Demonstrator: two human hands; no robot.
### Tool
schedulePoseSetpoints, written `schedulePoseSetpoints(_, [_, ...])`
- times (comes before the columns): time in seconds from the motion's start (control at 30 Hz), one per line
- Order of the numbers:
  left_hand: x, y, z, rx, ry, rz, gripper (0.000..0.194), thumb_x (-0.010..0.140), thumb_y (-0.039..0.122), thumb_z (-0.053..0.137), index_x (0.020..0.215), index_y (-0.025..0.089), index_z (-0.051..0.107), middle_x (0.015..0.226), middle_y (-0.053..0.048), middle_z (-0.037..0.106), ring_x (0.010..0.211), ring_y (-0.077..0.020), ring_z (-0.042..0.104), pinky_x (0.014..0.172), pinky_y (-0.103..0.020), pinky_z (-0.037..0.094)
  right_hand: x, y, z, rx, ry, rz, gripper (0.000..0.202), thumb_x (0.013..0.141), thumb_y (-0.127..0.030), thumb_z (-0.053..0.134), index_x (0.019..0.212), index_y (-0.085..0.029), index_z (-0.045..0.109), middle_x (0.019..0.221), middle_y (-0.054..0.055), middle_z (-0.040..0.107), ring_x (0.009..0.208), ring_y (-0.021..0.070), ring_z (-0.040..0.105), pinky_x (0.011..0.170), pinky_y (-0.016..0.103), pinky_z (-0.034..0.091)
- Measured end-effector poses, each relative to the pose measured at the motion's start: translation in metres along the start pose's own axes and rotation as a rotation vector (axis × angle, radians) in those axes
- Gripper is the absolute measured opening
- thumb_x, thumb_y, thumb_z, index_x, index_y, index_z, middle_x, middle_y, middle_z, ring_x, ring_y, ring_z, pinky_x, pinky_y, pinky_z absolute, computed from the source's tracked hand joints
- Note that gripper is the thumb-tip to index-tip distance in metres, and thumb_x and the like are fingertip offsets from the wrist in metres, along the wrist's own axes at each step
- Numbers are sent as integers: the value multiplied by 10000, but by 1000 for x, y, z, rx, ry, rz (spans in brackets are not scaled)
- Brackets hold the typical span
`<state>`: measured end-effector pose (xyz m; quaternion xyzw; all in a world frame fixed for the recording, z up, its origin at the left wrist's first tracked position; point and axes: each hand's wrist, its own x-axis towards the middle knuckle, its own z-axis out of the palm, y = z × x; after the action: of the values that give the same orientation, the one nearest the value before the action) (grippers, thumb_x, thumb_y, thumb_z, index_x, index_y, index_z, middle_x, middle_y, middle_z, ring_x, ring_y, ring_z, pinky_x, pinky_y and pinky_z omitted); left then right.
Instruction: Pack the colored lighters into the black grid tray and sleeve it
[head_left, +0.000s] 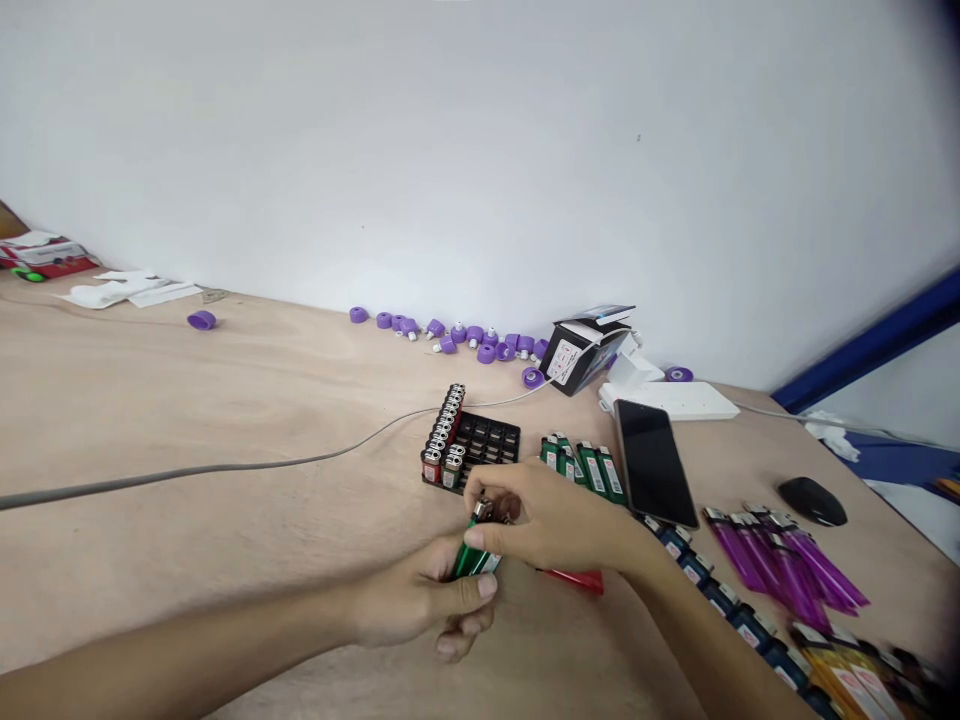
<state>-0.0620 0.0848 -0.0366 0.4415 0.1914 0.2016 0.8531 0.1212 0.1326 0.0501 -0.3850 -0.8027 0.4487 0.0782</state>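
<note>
My left hand (427, 600) is closed around green lighters (472, 555), their metal tops up, in the lower middle of the head view. Above them my right hand (517, 510) pinches at their top end, with thumb and forefinger closed around the metal part. Just beyond the hands stands a black tray (491, 430) with square slots. A row of red lighters (442, 425) fills its left side, and one green lighter (453, 468) stands at the near end of the second row. Behind my right hand lie more green lighters (592, 470). A red lighter (577, 580) shows below my right wrist.
Purple lighters (787, 560), dark blue lighters (724, 600) and yellow lighters (847, 670) lie right. A phone (655, 460), white power strip (675, 400), black mouse (812, 500) and black box (581, 355) stand beyond. Purple caps (474, 336) line the wall; a cable (300, 460) crosses the table.
</note>
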Motion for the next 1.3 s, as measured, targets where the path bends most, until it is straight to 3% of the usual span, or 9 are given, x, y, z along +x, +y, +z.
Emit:
schedulePoseSetpoints(0.17, [3, -6, -3, -30, 45, 27, 398, 869, 482, 686, 948, 200, 417, 658, 75, 490, 439, -42, 417, 432, -178, 360, 2, 3, 3, -9, 91, 0, 28, 845, -223, 576, 862, -209, 593, 684, -42, 575, 632, 126, 503, 577, 241, 362])
schedulePoseSetpoints(0.5, [7, -11, -5, 4, 63, 25, 434, 868, 554, 642, 938, 190, 418, 680, 26, 588, 403, -70, 494, 386, -181, 357, -4, 14, -18, 245, 98, -36, 225, 813, -199, 639, 1029, -207, 578, 853, 1, 676, 782, 168, 609, 697, 284, 457])
schedulePoseSetpoints(0.67, [-2, -6, 8, 167, 134, 83, 391, 908, 546, 574, 875, 189, 420, 684, 25, 527, 460, -65, 442, 438, -194, 353, -5, 26, -38, 379, 298, -22, 255, 798, -319, 659, 1008, -208, 567, 880, 36, 711, 799, 190, 659, 723, 319, 494])
schedulePoseSetpoints(0.77, [-8, 5, 9, 461, 249, 226, 407, 943, 479, 535, 692, 194, 386, 593, 50, 380, 491, -66, 329, 449, -199, 260, 2, 33, -39, 338, 500, 10, 247, 794, -359, 641, 976, -212, 561, 856, 39, 720, 775, 202, 686, 692, 324, 509])
schedulePoseSetpoints(0.9, [-10, 20, -11, 1020, 593, 712, 423, 920, 291, 554, 553, 197, 363, 496, 58, 313, 451, -71, 291, 461, -230, 242, 18, 35, -21, 169, 656, 42, 187, 782, -280, 647, 933, -217, 557, 844, 37, 738, 784, 205, 702, 692, 323, 527])
schedulePoseSetpoints(1.0, [-9, 24, -32, 1233, 783, 881, 119, 887, 189, 549, 805, 181, 634, 532, 40, 502, 446, -77, 390, 473, -209, 323, 26, 33, -6, 45, 699, 26, 147, 789, -220, 648, 905, -221, 557, 831, 31, 743, 771, 193, 705, 733, 323, 533])
schedulePoseSetpoints(1.07, [-9, 22, -41, 1276, 840, 848, 254, 883, 148, 531, 1109, 170, 644, 587, 47, 565, 430, -61, 402, 461, -179, 339, 29, 33, 0, -8, 700, 4, 136, 797, -204, 650, 896, -223, 558, 804, 22, 739, 744, 186, 704, 724, 314, 532])
schedulePoseSetpoints(1.13, [-8, 20, -45, 1307, 797, 766, 409, 871, 132, 524, 1274, 168, 578, 628, 55, 588, 420, -47, 402, 455, -157, 347, 30, 33, 3, -52, 676, -29, 119, 809, -192, 647, 894, -223, 570, 797, 15, 738, 745, 185, 707, 730, 310, 532])
schedulePoseSetpoints(1.3, [-7, 17, -45, 1352, 738, 648, 539, 821, 103, 527, 1352, 194, 531, 738, 34, 657, 463, -44, 456, 499, -145, 396, 36, 40, 9, -156, 666, -178, 139, 849, -153, 627, 974, -216, 632, 878, 27, 758, 824, 196, 725, 785, 304, 526])
